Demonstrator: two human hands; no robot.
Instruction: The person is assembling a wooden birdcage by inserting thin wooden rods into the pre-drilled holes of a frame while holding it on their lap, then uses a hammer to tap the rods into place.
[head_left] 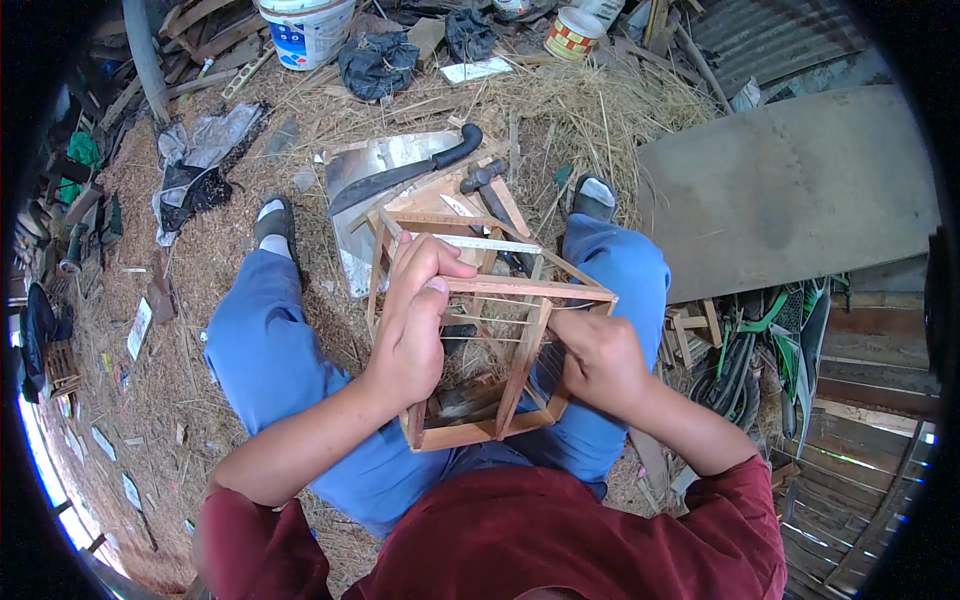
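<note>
A small box-shaped wooden frame (530, 288) of thin slats rests between my knees. Several thin pale strands cross its near side between the top bar and an upright. My left hand (412, 330) is closed round the frame's left part, thumb and fingers at the end of the top bar. At the frame's right side, my right hand (602, 362) is curled with its fingertips reaching behind the upright. What those fingertips pinch is hidden. Past the frame lie a machete (400, 178) with a black handle and a hammer (488, 190).
Under the tools are a metal sheet (350, 160) and a wooden board. A large grey panel (790, 190) stands at the right, with a green bicycle or motorbike (760, 340) below it. Buckets (305, 35) and black plastic (377, 65) lie at the far side amid straw and wood scraps.
</note>
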